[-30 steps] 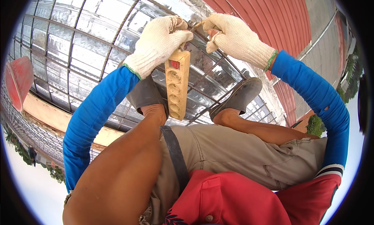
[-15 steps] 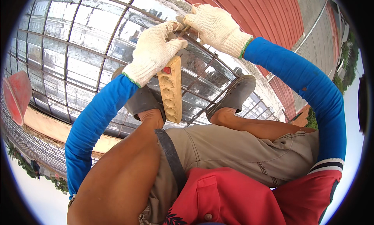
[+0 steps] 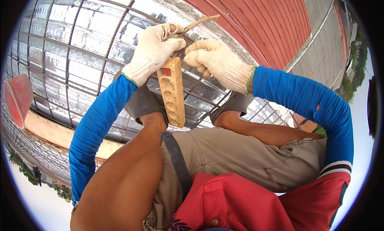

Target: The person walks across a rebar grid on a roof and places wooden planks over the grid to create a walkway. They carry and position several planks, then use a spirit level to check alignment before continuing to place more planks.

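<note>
My left hand, in a worn off-white knit glove with a bare fingertip showing, is closed on a yellowish cord that sticks out past the fingers toward the upper right. Just below it hangs a dirty yellow power strip, with a row of round sockets and a red switch near its upper end. Close by on the right, my gloved right hand has its fingers curled in a pinch. Whatever lies between those fingertips is too small to make out.
Rusty rebar mesh spreads over a shiny, wet-looking surface under my feet in dark clogs. Red corrugated sheets lie at the far right. A red curved object and a wooden board are at the left.
My right hand has come down toward me, to beside the left hand's fingertips. The cord now shows above them. My left hand and the power strip have shifted slightly left.
</note>
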Demonstrator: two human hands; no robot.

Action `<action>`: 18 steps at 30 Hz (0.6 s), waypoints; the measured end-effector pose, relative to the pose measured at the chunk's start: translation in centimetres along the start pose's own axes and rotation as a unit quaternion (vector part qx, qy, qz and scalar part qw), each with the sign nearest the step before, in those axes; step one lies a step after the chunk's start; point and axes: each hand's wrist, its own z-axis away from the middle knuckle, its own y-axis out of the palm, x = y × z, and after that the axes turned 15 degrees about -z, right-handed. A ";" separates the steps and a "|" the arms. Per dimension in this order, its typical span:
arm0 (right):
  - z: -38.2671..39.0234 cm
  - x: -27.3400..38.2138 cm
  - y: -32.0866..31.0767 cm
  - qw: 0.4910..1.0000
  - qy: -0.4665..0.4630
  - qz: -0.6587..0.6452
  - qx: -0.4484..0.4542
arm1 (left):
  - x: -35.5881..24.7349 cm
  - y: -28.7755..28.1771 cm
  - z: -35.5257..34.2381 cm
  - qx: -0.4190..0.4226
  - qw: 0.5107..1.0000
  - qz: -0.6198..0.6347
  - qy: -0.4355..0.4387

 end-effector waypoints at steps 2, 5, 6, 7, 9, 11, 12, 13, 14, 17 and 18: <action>0.6 0.0 0.4 0.999 0.004 -0.005 -0.038 | 0.0 0.0 0.0 -0.003 1.000 -0.005 0.004; 1.4 2.2 1.3 0.998 0.004 0.027 -0.062 | -0.7 0.1 0.3 -0.015 1.000 -0.011 0.012; 1.7 3.8 1.5 0.996 -0.004 0.070 -0.049 | -0.4 0.4 0.3 -0.028 0.999 -0.001 0.019; 1.8 5.0 1.6 0.993 -0.014 0.112 -0.036 | -0.3 0.6 0.2 -0.040 0.999 0.007 0.026; 1.5 6.2 1.5 0.991 -0.012 0.125 -0.035 | -0.1 1.0 0.3 -0.059 0.997 -0.023 0.036; 1.0 7.2 0.6 0.979 -0.003 0.204 -0.015 | 0.1 1.0 0.3 -0.077 0.994 -0.059 0.041; 0.9 6.3 0.3 0.981 -0.007 0.193 -0.026 | 0.1 1.1 0.2 -0.082 0.992 -0.081 0.043; 0.7 4.8 0.1 0.983 -0.008 0.179 -0.035 | -0.3 1.1 0.1 -0.084 0.990 -0.101 0.047; 0.4 3.2 -0.2 0.985 -0.009 0.165 -0.044 | -0.6 1.0 0.3 -0.081 0.991 -0.099 0.029; 1.3 1.9 0.2 0.988 -0.027 0.135 -0.064 | -0.1 1.1 0.0 -0.067 0.994 -0.079 0.027; 1.5 1.7 0.4 0.988 -0.037 0.132 -0.070 | 0.1 1.1 0.0 -0.069 0.994 -0.079 0.033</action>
